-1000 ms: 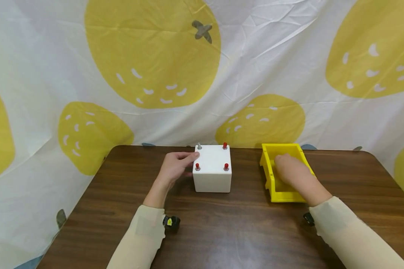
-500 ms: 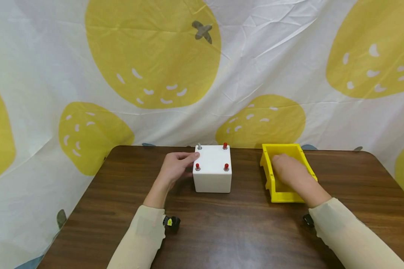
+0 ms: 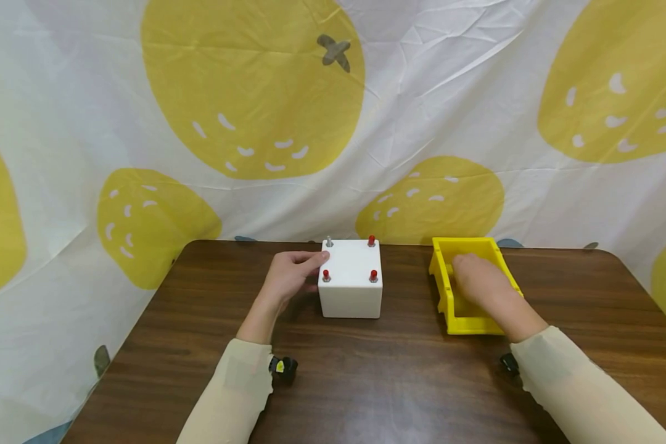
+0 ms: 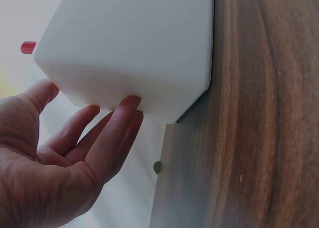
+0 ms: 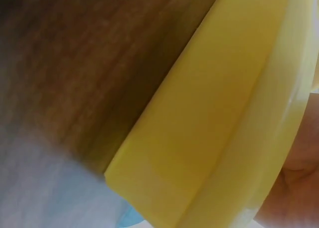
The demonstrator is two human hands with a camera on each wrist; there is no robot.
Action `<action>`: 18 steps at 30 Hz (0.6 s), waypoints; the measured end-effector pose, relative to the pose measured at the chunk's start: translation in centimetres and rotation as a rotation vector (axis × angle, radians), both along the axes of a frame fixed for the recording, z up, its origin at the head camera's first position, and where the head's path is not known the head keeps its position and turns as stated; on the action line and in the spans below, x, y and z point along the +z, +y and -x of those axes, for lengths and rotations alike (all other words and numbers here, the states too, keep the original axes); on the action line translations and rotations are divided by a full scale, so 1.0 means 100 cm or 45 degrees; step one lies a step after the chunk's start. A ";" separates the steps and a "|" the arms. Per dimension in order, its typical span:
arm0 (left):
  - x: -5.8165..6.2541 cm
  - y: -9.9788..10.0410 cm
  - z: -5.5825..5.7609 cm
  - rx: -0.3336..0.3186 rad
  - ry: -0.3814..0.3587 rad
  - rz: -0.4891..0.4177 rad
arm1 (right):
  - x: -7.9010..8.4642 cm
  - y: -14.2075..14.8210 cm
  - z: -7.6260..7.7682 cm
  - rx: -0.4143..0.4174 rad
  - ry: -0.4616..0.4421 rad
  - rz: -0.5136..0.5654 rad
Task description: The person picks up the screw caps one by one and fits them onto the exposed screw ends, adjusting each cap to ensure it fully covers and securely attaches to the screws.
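A white box stands on the table with a metal post at each top corner. Red caps cover three posts, while the far-left post shows bare metal. My left hand rests against the box's left side, thumb at the top edge; the left wrist view shows its fingertips touching the side face, loosely extended. To the right, my right hand reaches down inside a yellow bin. Its fingers are hidden, and the bin's wall fills most of the right wrist view.
The brown wooden table has rounded far corners. Close behind it hangs a white cloth printed with yellow fruit. A gap of bare tabletop separates the box from the bin. Small black devices sit at both wrists.
My right hand shifts slightly within the yellow bin, a little left and then back. The left hand and the white box stay in place.
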State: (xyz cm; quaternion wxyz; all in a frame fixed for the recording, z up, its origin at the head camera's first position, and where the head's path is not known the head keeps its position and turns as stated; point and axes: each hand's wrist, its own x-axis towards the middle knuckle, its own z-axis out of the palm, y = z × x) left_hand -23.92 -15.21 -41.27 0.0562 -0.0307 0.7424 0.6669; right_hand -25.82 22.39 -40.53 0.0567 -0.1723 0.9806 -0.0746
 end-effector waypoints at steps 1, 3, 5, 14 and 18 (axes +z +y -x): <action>0.000 0.000 0.000 0.000 0.001 0.001 | 0.000 0.000 0.000 -0.006 -0.003 -0.003; 0.001 0.000 0.000 0.002 -0.002 0.007 | 0.001 -0.001 0.000 -0.010 -0.008 -0.007; 0.001 0.000 -0.001 0.002 -0.005 0.012 | 0.001 -0.001 0.000 -0.010 -0.013 -0.003; 0.001 0.000 -0.001 0.006 -0.006 0.013 | 0.002 0.000 -0.001 -0.011 -0.027 0.034; 0.002 0.001 -0.001 0.010 -0.006 0.017 | 0.003 0.000 -0.001 -0.016 -0.028 0.023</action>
